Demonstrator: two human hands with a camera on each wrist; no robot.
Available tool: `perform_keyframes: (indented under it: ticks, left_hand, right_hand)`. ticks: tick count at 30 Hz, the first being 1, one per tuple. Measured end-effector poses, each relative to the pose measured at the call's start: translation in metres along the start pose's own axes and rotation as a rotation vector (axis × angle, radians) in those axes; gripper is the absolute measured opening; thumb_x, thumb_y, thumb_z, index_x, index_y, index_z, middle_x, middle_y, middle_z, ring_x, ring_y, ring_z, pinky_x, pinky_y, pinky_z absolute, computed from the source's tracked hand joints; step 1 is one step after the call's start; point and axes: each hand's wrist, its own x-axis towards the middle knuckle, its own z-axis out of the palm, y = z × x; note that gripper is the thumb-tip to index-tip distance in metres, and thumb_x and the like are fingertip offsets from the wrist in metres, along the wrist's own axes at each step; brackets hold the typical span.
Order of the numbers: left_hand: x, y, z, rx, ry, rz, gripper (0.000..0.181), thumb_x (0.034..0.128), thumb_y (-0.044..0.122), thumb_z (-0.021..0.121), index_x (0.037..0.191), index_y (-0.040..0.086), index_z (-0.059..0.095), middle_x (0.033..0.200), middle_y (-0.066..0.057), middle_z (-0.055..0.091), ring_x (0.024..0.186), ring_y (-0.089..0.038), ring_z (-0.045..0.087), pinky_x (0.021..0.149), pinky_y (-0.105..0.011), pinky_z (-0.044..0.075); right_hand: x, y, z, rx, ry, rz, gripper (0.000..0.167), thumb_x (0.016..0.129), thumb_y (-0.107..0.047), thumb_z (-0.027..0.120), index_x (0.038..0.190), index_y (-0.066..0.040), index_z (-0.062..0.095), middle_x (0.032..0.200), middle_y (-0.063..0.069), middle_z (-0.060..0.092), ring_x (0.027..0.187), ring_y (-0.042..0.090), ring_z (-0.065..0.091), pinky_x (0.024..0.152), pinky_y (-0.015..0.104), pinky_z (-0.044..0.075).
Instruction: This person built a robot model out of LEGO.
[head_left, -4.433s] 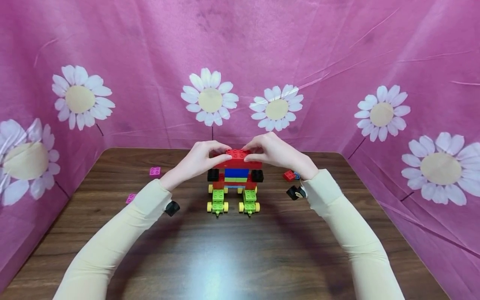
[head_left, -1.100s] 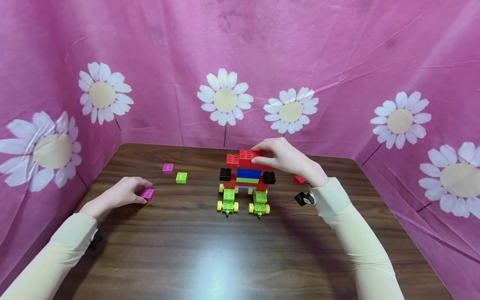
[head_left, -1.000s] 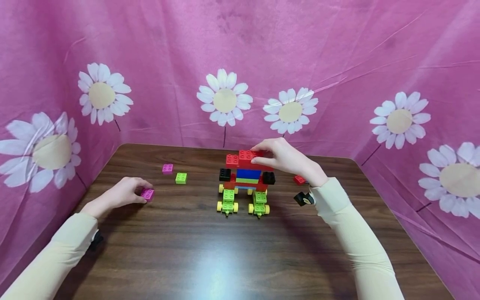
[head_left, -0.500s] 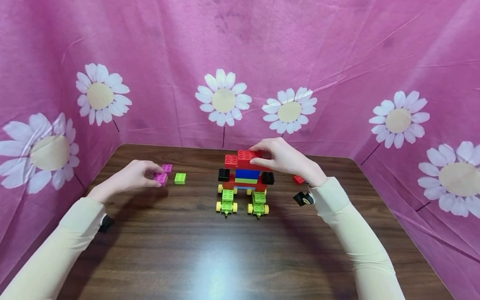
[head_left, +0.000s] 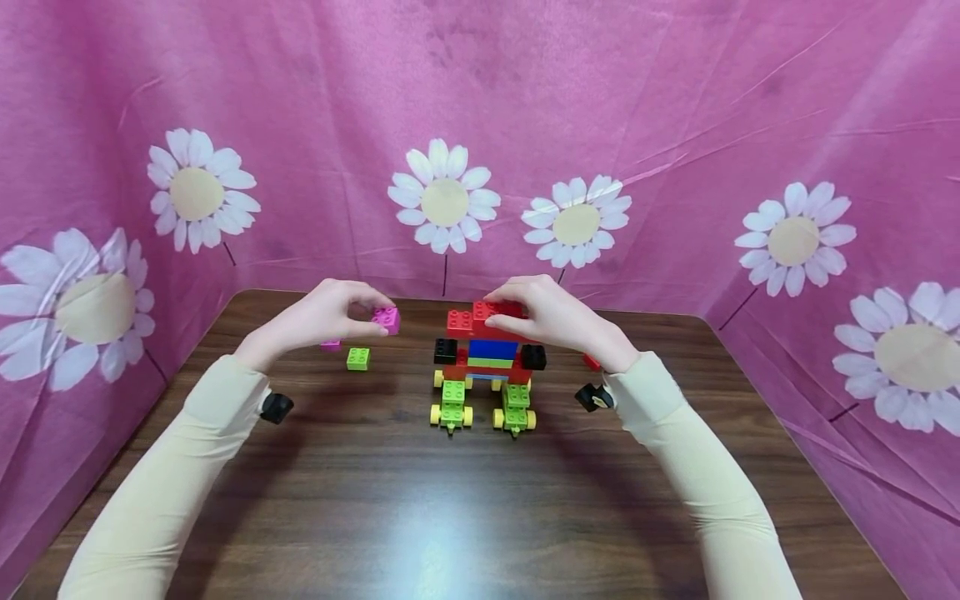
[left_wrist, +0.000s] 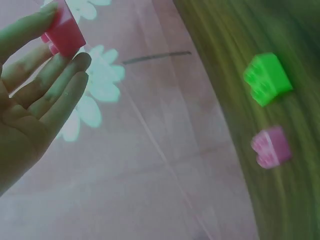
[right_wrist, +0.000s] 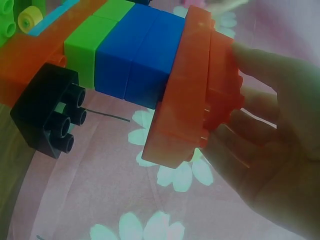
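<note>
My left hand (head_left: 318, 312) pinches a pink toy building brick (head_left: 387, 321) between thumb and fingers, above the table and left of the brick model. In the left wrist view that pink brick (left_wrist: 69, 31) sits at the fingertips. On the model's top, my right hand (head_left: 555, 312) grips a red brick (head_left: 484, 312). The right wrist view shows this red brick (right_wrist: 220, 75) on a long red brick (right_wrist: 182, 95). Blue bricks (head_left: 492, 349) and a lime layer lie below, with black bricks (head_left: 446, 350) at both sides. Lime wheeled bases (head_left: 452, 404) with yellow wheels stand in front.
A lime brick (head_left: 358, 359) lies on the wooden table (head_left: 420, 517) left of the model. Another pink brick (head_left: 330, 344) behind it is partly hidden by the left hand. A red brick (head_left: 592, 362) shows beside the right wrist. Flowered pink cloth (head_left: 480, 100) surrounds the table.
My left hand has picked the nearer pink brick off the table and carried it up and right, towards the model. The right hand keeps its hold on the top red brick.
</note>
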Motion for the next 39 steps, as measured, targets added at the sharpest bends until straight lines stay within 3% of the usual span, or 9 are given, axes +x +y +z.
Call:
perform_keyframes:
  ticks: [6,16,32,39]
  left_hand:
    - [0.018,0.020,0.001,-0.049,0.020,0.048,0.036,0.0818,0.025,0.082,0.114,0.011,0.073,0.112,-0.006,0.075,0.104,-0.023,0.070,0.094,-0.044,0.056]
    - [0.037,0.042,0.010,-0.135,0.025,0.115,0.041,0.0832,0.025,0.081,0.119,0.009,0.071,0.116,-0.007,0.074,0.108,-0.025,0.070,0.097,-0.042,0.056]
    - [0.042,0.046,0.019,-0.189,-0.015,0.116,0.039,0.0836,0.023,0.080,0.119,0.009,0.070,0.113,-0.007,0.073,0.107,-0.024,0.070,0.095,-0.043,0.057]
    - [0.045,0.048,0.021,-0.165,-0.025,0.095,0.037,0.0851,0.023,0.079,0.118,0.010,0.070,0.109,-0.006,0.073,0.102,-0.020,0.068,0.095,-0.042,0.057]
  right_hand:
    - [0.001,0.000,0.001,0.007,-0.004,-0.001,0.034,0.091,-0.027,0.073,0.118,-0.007,0.072,0.112,0.008,0.074,0.094,0.018,0.069,0.083,0.032,0.059]
    - [0.001,0.001,0.001,0.001,-0.004,-0.014,0.033,0.090,-0.028,0.073,0.116,-0.008,0.073,0.110,0.007,0.075,0.096,0.018,0.070,0.086,0.033,0.058]
    - [0.002,0.000,0.000,0.004,-0.009,-0.009,0.033,0.090,-0.027,0.073,0.117,-0.008,0.073,0.109,0.007,0.075,0.096,0.018,0.070,0.087,0.033,0.059]
    - [0.003,0.000,0.001,0.011,-0.012,-0.011,0.033,0.090,-0.027,0.073,0.117,-0.007,0.073,0.109,0.008,0.075,0.096,0.018,0.070,0.087,0.034,0.059]
